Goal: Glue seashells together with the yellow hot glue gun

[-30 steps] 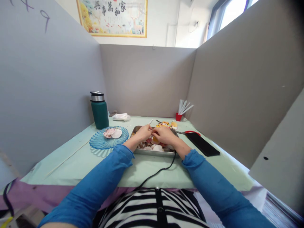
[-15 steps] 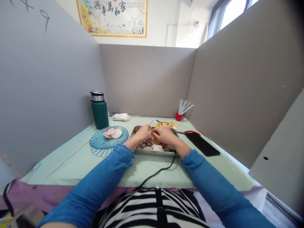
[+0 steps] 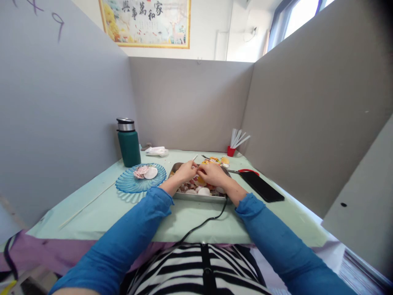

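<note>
Both my hands meet over a shallow metal tray (image 3: pixel 201 198) filled with seashells (image 3: pixel 203 191). My left hand (image 3: pixel 186 171) has its fingers pinched together near the tray's middle; a thin white stick-like tip (image 3: pixel 195 157) shows just beyond them. Facing it, my right hand (image 3: pixel 211 173) is curled with fingertips bunched close to the left ones. Whatever lies between the fingertips is too small and covered to make out. To the left, a blue scalloped glass plate (image 3: pixel 123 185) carries pink ridged shells (image 3: pixel 141 172) and a white round shell (image 3: pixel 150 173).
A green bottle (image 3: pixel 129 147) stands behind the plate, near a white packet (image 3: pixel 156 151). At right lie a black phone (image 3: pixel 261 186), red-handled scissors (image 3: pixel 249 171) and a red cup (image 3: pixel 231 151) of white sticks. Colourful small pieces (image 3: pixel 215 161) sit behind the tray. A black cable (image 3: pixel 202 224) crosses the front.
Very little differs. My fingertips have shifted slightly over the tray, still held close together; the plate, tray and other objects stay in place.
</note>
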Demonstrator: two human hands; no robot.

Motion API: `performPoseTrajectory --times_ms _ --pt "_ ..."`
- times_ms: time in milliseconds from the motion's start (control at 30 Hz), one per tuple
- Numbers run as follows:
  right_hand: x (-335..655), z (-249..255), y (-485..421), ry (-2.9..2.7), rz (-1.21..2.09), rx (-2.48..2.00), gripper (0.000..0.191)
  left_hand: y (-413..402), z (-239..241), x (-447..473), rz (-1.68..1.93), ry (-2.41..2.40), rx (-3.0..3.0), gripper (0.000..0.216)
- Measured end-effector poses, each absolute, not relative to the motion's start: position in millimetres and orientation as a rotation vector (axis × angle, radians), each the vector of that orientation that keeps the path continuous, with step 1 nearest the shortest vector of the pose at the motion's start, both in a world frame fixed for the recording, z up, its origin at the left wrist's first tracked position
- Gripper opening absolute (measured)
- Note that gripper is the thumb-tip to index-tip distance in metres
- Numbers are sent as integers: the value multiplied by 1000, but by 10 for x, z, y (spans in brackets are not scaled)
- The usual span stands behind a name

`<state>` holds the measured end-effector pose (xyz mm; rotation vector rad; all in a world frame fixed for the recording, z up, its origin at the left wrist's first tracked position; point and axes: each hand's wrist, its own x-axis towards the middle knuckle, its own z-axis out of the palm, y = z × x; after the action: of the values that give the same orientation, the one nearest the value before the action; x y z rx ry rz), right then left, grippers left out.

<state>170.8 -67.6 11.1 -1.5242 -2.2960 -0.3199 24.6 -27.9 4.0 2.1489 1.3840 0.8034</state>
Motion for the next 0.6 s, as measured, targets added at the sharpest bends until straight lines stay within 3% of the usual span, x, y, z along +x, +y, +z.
performPoseTrajectory --times_ms 600 --pt "1713 112 -668 -2257 -314 -1540 25 -301 50 245 841 1370 2117 18"
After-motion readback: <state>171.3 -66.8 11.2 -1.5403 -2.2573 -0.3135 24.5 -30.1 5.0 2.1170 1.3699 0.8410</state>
